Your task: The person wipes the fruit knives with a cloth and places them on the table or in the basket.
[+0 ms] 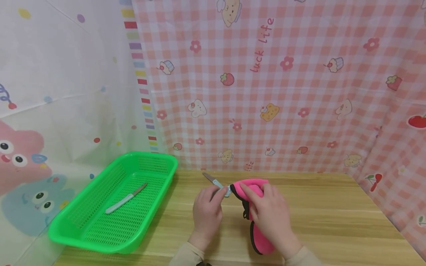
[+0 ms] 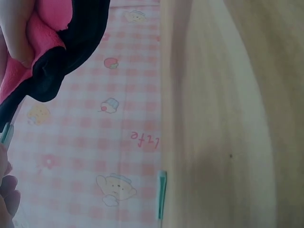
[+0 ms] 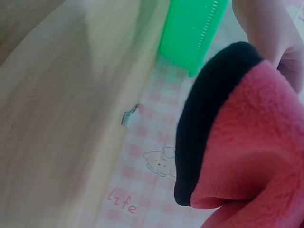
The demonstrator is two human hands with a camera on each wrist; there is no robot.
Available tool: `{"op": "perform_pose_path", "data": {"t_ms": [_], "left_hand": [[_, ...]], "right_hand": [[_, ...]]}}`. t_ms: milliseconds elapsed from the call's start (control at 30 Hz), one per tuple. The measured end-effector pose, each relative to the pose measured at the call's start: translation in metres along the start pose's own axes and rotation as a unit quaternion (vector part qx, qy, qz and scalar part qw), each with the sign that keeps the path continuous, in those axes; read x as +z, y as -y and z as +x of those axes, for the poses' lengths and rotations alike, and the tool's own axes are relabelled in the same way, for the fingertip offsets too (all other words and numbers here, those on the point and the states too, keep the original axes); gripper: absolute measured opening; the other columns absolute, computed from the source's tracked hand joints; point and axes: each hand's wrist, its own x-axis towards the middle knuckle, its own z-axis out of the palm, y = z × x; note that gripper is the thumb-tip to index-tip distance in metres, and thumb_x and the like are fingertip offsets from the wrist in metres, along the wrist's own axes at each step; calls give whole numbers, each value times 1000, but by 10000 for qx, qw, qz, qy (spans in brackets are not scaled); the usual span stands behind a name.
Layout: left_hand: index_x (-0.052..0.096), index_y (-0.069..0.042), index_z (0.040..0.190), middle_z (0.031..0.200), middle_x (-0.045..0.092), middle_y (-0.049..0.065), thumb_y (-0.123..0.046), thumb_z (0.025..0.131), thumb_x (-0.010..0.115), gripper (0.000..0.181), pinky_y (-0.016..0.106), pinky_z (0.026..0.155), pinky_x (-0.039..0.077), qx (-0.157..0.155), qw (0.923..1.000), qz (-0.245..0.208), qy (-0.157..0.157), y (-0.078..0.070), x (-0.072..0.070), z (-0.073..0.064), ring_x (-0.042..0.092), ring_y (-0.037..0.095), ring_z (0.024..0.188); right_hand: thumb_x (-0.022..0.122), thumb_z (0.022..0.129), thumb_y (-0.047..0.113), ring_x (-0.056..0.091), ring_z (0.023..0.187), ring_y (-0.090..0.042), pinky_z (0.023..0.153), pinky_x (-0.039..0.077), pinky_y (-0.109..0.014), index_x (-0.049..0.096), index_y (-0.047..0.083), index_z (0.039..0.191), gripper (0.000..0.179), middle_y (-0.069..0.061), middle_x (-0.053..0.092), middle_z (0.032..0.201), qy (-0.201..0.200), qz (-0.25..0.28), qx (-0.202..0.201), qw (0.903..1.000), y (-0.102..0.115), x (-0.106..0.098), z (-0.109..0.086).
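My left hand [image 1: 208,212] pinches a light-blue handle [image 2: 6,134], which looks like that of a knife; its far part is hidden at the cloth. Beside it, my right hand [image 1: 273,214] grips a folded pink fleecy cloth [image 1: 257,190] with black edging. One end of the cloth hangs down below the right hand, and its black edge is close to the left fingertips. Behind the left hand, another knife [image 1: 213,180] with a light-blue handle lies on the table, blade toward the back left. The right wrist view shows the cloth [image 3: 251,137] large in front.
A green plastic basket [image 1: 159,194] stands on the left of the wooden table [image 1: 332,218]. Inside it lies a knife [image 1: 124,201] with a pale-blue handle. A pink checked curtain [image 1: 253,92] hangs behind the table, and a white patterned one [image 1: 76,74] at the left.
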Motion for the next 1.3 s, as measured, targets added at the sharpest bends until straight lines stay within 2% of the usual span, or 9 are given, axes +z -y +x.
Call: {"op": "perform_pose_path", "data": {"t_ms": [267,533,900,1067,1300], "left_hand": [[72,-11,107,97,63,5,6,76,61,36,32,59,46,-26,10000,26,0,1,3,-7,56,22,74],[73,-11,107,97,63,4,3,80,62,32,32,58,46,21,9999,-84,-100,2,4,-8,56,22,73],[73,-11,106,96,64,4,3,83,62,29,31,59,47,63,9999,-78,20,1,3,-6,56,21,72],[73,-11,106,96,64,4,2,82,63,29,31,58,47,76,9999,-73,-22,1,4,-5,57,21,73],[73,-11,104,96,65,4,2,80,65,29,30,58,47,73,10000,-27,56,2,2,-4,58,19,73]], "right_hand": [[75,76,8,54,76,-31,58,46,-39,70,25,124,52,-19,56,98,258,10,218,9994,-5,4,-3],[74,74,6,56,80,-38,60,48,-46,70,24,124,53,-24,58,106,219,44,441,9988,-18,3,-4],[77,73,4,58,90,-42,69,50,-52,70,23,124,55,-26,58,112,458,78,779,9959,-31,-7,-5],[75,74,3,58,93,-44,67,50,-54,70,22,125,55,-28,58,114,514,131,996,9936,-37,-11,-9],[73,76,2,57,99,-45,71,50,-57,68,22,127,56,-29,57,115,711,258,1258,9892,-44,-18,-14]]}}
